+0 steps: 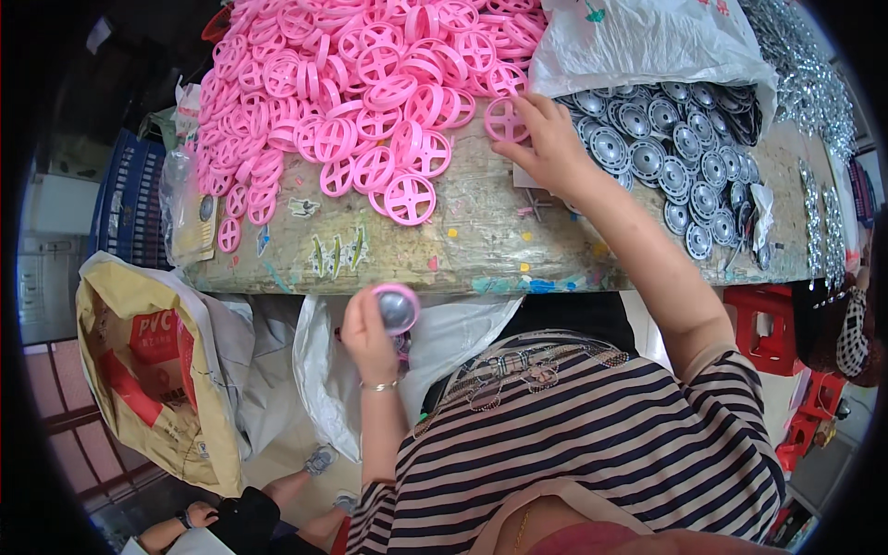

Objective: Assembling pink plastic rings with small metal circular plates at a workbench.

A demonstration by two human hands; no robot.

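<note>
My left hand (pixel 371 335) is closed on a small pink-rimmed wheel with a grey, shiny disc (pixel 398 311) set in it, held in front of the table edge. Under that hand hangs the mouth of a white sack (pixel 319 384), with some pink-edged pieces partly visible inside. Over the table, my right hand (pixel 548 146) has its thumb and fingers around the edge of a pink spoked ring (pixel 505 121), at the right border of a big heap of such pink rings (pixel 379 65). Close to my right wrist lies a pile of grey round discs (pixel 647 157).
A white plastic bag (pixel 647 46) covers the back of the disc pile. Silver tinsel-like strands (pixel 814 83) lie at the far right. An open tan sack (pixel 139 370) stands left of the table. Red stools (pixel 763 328) are at right; another person's arm (pixel 166 532) shows lower left.
</note>
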